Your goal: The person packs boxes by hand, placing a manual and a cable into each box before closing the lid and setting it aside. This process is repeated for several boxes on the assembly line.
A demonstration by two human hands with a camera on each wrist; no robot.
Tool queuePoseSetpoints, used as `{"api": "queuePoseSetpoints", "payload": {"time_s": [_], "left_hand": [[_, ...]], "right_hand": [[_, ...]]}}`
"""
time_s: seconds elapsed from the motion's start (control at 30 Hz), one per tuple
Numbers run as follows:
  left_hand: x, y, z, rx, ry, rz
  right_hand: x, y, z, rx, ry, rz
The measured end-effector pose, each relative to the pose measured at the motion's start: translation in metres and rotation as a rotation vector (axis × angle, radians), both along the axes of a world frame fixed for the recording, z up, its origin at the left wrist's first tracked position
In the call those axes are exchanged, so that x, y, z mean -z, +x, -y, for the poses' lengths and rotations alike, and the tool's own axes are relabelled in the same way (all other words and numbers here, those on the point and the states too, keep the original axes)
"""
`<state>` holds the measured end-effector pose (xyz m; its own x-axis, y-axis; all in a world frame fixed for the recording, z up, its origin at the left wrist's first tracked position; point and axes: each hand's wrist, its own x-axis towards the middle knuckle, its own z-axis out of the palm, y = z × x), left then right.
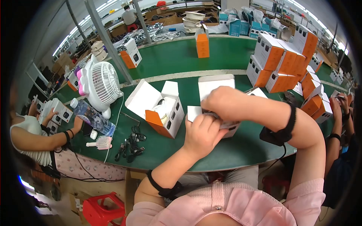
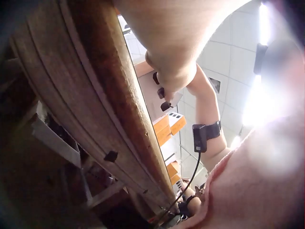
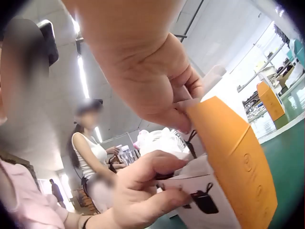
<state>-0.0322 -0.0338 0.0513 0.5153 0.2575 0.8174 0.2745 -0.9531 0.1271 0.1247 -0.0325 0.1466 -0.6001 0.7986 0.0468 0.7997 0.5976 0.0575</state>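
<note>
A white and orange carton point(image 1: 216, 86) stands with its flaps up on the green table before me. My left hand point(image 1: 202, 136) grips its near wall, thumb along the printed side and fingers over the rim in the right wrist view. Above it, my right hand point(image 1: 228, 102) reaches down into the carton's mouth with bent fingers, beside the orange side panel point(image 3: 243, 167). Whether those fingers pinch anything I cannot tell. Just left stands another open carton point(image 1: 175, 118) with a white item and black cable inside.
Left of the cartons are a white fan point(image 1: 103, 84), a water bottle point(image 1: 94, 117), a pink hairbrush point(image 1: 101, 143) and black cables point(image 1: 132, 143). Stacked cartons point(image 1: 269, 52) rise at the right. People work at both sides. A red stool point(image 1: 105, 209) stands below.
</note>
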Motion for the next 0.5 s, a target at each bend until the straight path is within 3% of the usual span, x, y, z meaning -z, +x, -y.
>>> {"api": "queuePoseSetpoints", "payload": {"time_s": [0.13, 0.2, 0.27, 0.33, 0.5], "left_hand": [[0.001, -0.001, -0.001, -0.029, -0.004, -0.021], [0.0, 0.0, -0.001, -0.039, -0.027, -0.01], [0.001, 0.001, -0.001, -0.011, -0.019, 0.006], [0.001, 0.001, 0.0, -0.008, -0.042, 0.0], [0.001, 0.0, -0.001, -0.025, -0.011, -0.009]], "right_hand": [[0.006, -0.003, 0.002, 0.089, -0.006, 0.041], [0.001, 0.005, 0.011, 0.185, -0.015, -0.087], [-0.001, 0.013, 0.015, 0.073, 0.31, -0.099], [0.002, 0.014, 0.013, 0.049, 0.315, -0.031], [-0.006, -0.011, 0.009, 0.063, 0.047, 0.373]]}}
